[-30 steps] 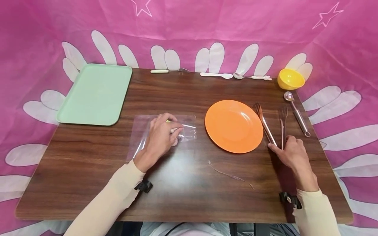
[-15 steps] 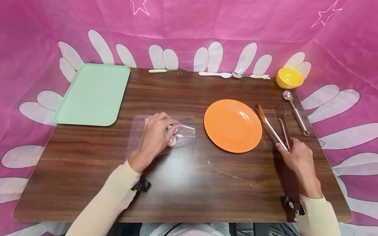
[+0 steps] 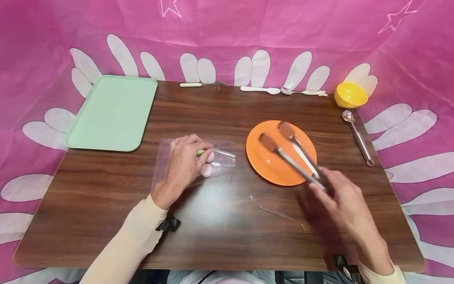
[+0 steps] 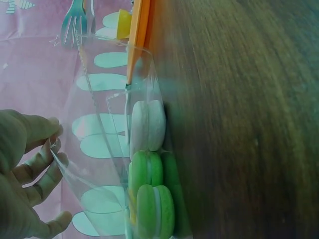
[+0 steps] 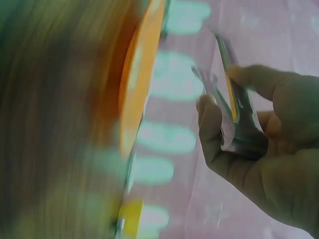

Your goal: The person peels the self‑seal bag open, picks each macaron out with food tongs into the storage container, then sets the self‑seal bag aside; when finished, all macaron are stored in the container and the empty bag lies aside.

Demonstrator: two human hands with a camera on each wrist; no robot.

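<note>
My left hand pinches the edge of a clear plastic bag lying left of the orange plate. In the left wrist view the bag's lifted mouth shows, with a pale macaron and green macarons inside. My right hand grips a pair of metal tongs, fingers and thumb on opposite arms. The tongs' fork-like ends are spread apart over the orange plate, nothing between them. The right wrist view is blurred, but it shows the tongs held there too.
A green tray lies at the back left. Along the back edge are a fork, a white spoon and another spoon. A yellow bowl and a metal scoop stand at the right. A thin clear strip lies in front.
The tongs have swung left with my right hand, from beside the plate to over it. My left hand has shifted slightly left, still pinching the bag, and more of the macarons shows.
</note>
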